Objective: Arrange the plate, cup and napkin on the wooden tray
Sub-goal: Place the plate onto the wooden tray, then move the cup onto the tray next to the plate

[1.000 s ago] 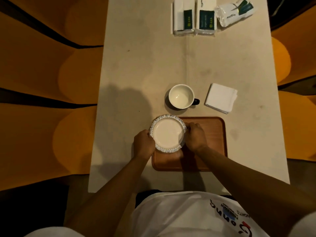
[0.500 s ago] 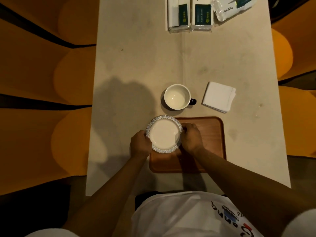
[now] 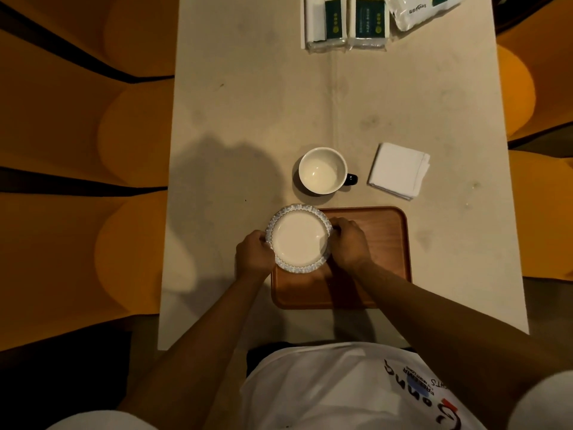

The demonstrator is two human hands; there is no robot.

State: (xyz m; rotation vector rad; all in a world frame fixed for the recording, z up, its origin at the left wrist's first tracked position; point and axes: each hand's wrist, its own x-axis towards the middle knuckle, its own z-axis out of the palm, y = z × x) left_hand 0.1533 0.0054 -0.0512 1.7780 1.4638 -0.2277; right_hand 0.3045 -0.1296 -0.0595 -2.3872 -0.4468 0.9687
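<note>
A round white plate with a patterned blue-grey rim is over the left end of the wooden tray, its left edge overhanging the tray. My left hand grips the plate's left rim and my right hand grips its right rim. I cannot tell whether the plate rests on the tray or hovers just above it. An empty white cup with a dark handle stands on the table just beyond the tray. A folded white napkin lies to the cup's right.
The beige table runs away from me. Several packs of tissues lie at its far end. Orange seats flank the table on both sides. The tray's right half is bare wood.
The plate has stayed at the tray's left end with both hands on its rim. The view has shifted slightly; nothing else moved.
</note>
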